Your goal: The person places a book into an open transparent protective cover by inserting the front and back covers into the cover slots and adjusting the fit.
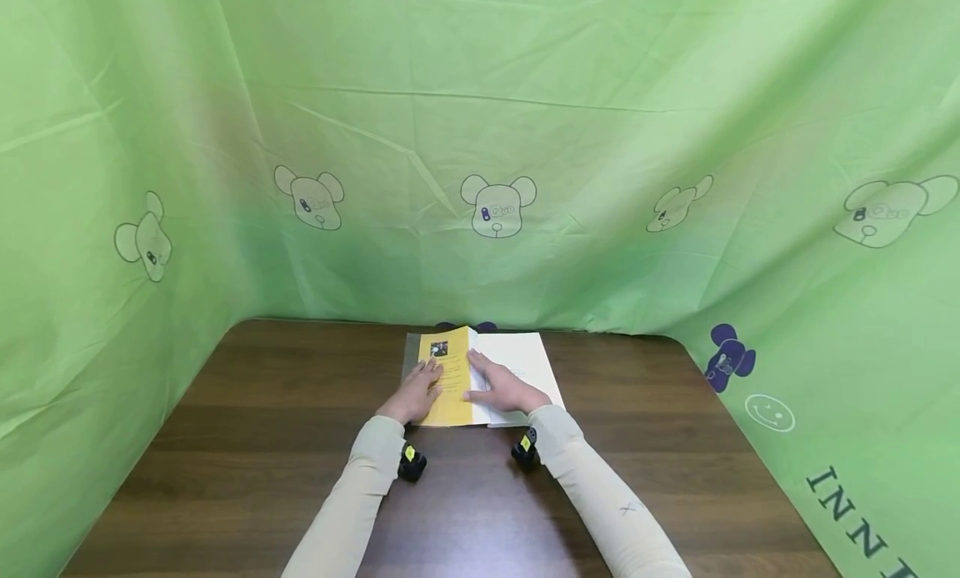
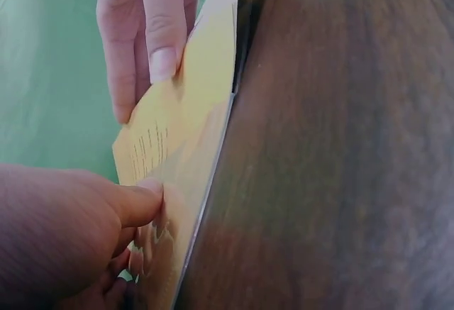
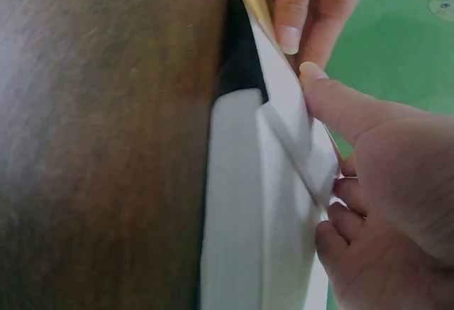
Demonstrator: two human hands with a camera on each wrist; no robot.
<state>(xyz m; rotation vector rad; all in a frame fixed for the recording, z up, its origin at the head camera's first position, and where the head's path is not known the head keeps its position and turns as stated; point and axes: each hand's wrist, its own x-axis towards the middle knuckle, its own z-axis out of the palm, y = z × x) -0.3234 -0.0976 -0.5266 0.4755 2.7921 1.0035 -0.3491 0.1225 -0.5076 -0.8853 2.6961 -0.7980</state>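
An open book lies near the table's far edge, with a yellow leaf (image 1: 453, 399) on its left side and a white page (image 1: 522, 349) on its right. Print and a small picture show on the yellow leaf. My left hand (image 1: 417, 392) rests on that leaf's left part, fingers extended. Over the middle fold is my right hand (image 1: 504, 386), its thumb and fingertips spread apart and touching the yellow leaf's right edge. In the right wrist view, the white underside (image 3: 280, 76) of the leaf stands raised at the fold beside the thick page block (image 3: 237, 196).
The dark brown wooden table (image 1: 262, 445) extends around the book. Behind and at both sides hangs a green curtain (image 1: 375, 145) with bear prints. Black wrist cameras, such as the left one (image 1: 411, 463), sit under both wrists.
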